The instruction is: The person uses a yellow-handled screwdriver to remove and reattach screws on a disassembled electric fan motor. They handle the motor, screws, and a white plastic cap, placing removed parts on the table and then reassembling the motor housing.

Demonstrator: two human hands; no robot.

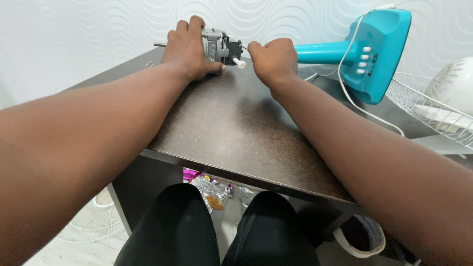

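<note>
Seen from above, at the far end of a dark wood-grain table (pixel 231 128): a small metal fan motor (pixel 216 47), lying on its side with the long axis running left to right, parallel to the wall behind. Thin steel shaft (pixel 159 45) poking out leftward past the knuckles; black rear housing and a small white knob (pixel 239 63) facing right and slightly toward the viewer. Left hand (pixel 187 49) closed over the motor body from above, fingers wrapped across the top, thumb underneath near the tabletop. Right hand (pixel 272 60) curled into a fist just beside the rear end of the motor, pinching something slender aimed at the black housing; too little of it visible to name. Both forearms stretched forward across the table. To the right, a turquoise fan stand (pixel 367 54) lying flat, neck pointing left toward the right hand, a row of white buttons on its base, a white power cord (pixel 354 101) looping over it and trailing across the table. Further right, a white wire fan guard (pixel 423 108) with a white rounded fan housing (pixel 456 83) resting in it. Behind, a white wall with embossed wavy relief. Below the table edge, black-trousered knees, crumpled foil wrappers (pixel 209 189) on the pale floor, another wire grille (pixel 91 221) at lower left, and a roll of tape (pixel 362 236) at lower right.
</note>
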